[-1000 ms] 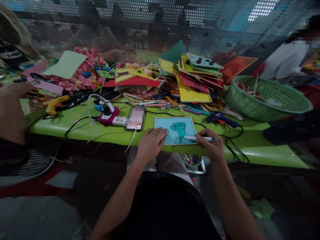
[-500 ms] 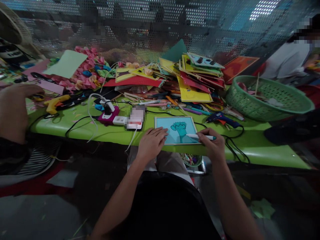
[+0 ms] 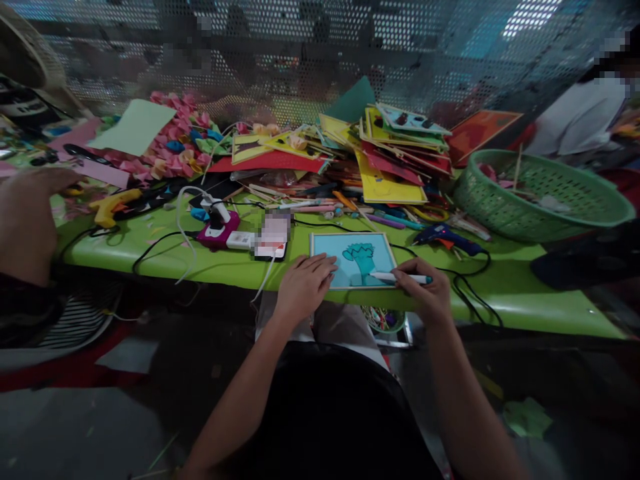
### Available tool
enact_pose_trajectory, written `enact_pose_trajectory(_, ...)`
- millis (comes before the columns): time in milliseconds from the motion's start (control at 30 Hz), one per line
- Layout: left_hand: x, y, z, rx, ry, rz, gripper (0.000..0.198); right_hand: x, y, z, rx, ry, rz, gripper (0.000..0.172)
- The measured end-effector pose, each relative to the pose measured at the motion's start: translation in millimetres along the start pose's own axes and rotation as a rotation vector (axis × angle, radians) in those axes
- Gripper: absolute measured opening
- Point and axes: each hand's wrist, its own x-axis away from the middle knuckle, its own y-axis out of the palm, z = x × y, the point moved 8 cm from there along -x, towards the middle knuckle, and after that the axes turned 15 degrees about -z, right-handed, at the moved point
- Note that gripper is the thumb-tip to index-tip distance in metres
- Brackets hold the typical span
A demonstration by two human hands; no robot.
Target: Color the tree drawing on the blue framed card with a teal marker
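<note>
A light blue framed card [image 3: 385, 248] with a teal drawing [image 3: 363, 260] lies at the front edge of the green table. My left hand [image 3: 305, 285] rests flat at the card's left side, fingers stretched over its edge. At the card's right side, my right hand [image 3: 425, 285] is closed on a white marker [image 3: 400, 277] with a teal end. The marker's tip points left, at the lower part of the teal drawing. Just left and behind the card lies a phone [image 3: 274, 237] with a white cable.
A purple power adapter [image 3: 219, 230], a yellow glue gun [image 3: 115, 207] and a blue glue gun [image 3: 445, 239] lie with cables on the table [image 3: 525, 290]. Behind are stacked cards [image 3: 393, 183], pens and a green basket [image 3: 540, 220]. Another person's arm [image 3: 27, 220] reaches in from the left.
The marker's tip has shifted slightly left and down on the drawing, with my right hand tilting a little. My left hand stays on the card.
</note>
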Motion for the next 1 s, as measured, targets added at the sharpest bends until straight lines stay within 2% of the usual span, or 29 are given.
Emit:
enact_pose_trajectory(167, -0.2, 0.6, 0.6, 0.003, 0.0, 0.001, 0.027, 0.0, 1.8, 1.7, 0.0, 0.007, -0.029, 0.02)
enact_pose_trajectory(467, -0.5, 2.1, -1.5, -0.003, 0.007, -0.001, 0.028, -0.5, -10.8, 3.6, 0.029, 0.015, 0.188, 0.012)
enact_pose_trajectory(1000, -1.1, 3.5, -1.7, -0.008, 0.006, -0.003, 0.028, -0.8, -11.8, 1.8, 0.035, 0.025, 0.187, 0.015)
